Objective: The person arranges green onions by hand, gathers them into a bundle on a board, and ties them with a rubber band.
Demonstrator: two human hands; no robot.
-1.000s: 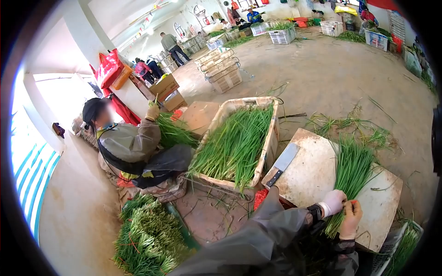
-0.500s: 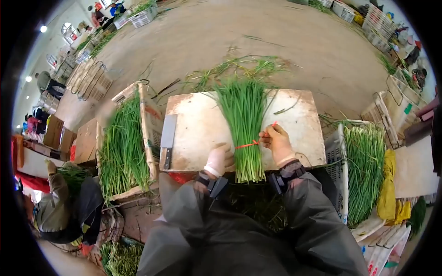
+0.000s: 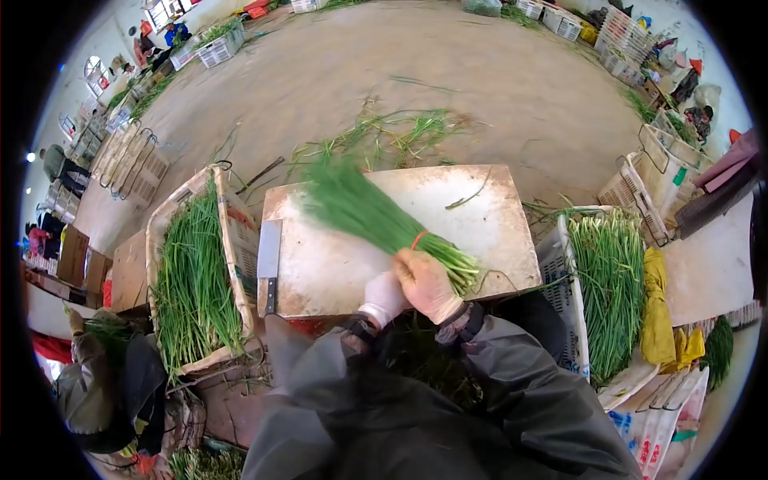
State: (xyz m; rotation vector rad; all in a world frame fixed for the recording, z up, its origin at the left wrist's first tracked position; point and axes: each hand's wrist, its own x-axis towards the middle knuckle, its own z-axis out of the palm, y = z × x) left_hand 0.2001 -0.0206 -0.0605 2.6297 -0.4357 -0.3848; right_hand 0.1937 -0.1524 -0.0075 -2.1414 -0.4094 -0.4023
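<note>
While one knife [image 3: 270, 254] rests, the right grip [image 3: 430, 282] clasps one bundle [image 3: 386, 222], left grip [image 3: 384, 298] unclear.

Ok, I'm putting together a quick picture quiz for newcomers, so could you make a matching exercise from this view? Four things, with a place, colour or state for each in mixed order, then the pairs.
Things
1. Band around the bundle
2. Knife
3. Yellow material
4. Bundle of green stalks

Place, colour or state
A. Beside the right-hand crate
B. Slanting over the pale board
C. Red
D. Lying at the board's left end

Pairs: 1-C, 2-D, 3-A, 4-B
</note>
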